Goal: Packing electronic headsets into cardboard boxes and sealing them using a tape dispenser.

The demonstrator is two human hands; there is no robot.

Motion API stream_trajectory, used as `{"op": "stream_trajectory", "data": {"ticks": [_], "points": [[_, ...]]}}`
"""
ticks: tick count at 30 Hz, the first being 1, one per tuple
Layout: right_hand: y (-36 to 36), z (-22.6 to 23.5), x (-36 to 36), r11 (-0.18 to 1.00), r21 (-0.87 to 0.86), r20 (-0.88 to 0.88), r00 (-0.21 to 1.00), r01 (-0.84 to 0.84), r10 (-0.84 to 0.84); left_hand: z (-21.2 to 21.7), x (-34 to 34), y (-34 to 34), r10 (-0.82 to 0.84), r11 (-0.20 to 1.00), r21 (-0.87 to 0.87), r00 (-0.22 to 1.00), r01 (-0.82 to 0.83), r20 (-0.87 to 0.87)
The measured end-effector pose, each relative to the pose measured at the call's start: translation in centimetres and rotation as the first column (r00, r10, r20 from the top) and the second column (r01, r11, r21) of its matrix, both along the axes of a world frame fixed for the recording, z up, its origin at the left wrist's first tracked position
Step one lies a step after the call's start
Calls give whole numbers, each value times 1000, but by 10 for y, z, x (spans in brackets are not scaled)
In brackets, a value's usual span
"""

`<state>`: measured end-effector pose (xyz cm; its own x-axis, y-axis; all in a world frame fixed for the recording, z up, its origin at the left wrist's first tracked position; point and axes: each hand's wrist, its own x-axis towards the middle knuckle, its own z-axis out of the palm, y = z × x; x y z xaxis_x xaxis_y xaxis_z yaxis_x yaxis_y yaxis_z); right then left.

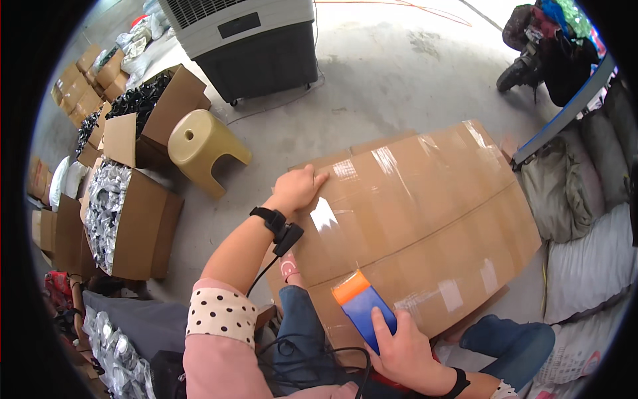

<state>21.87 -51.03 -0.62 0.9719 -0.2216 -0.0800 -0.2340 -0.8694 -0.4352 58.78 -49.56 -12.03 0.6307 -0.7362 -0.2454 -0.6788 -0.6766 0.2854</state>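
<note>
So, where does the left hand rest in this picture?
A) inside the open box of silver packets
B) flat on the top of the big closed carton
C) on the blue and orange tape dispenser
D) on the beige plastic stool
B: the left hand lies flat on the far left corner of the big closed carton, while the right hand holds the tape dispenser at the near edge.

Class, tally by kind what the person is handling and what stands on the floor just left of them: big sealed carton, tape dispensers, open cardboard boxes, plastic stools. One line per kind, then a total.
Sealed carton: 1
Tape dispenser: 1
Open cardboard boxes: 2
Plastic stool: 1
Total: 5
</note>
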Motion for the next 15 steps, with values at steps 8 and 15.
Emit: {"op": "stream_trajectory", "data": {"ticks": [8,15], "points": [[4,21,-107,992,78,-117,989,101,-92,-9,-27,-12,155,988,-64,896,-141,417],[14,13,-138,988,112,45,993,103,-109,69,-142,-7,-293,923,-113,864,367,410]]}}
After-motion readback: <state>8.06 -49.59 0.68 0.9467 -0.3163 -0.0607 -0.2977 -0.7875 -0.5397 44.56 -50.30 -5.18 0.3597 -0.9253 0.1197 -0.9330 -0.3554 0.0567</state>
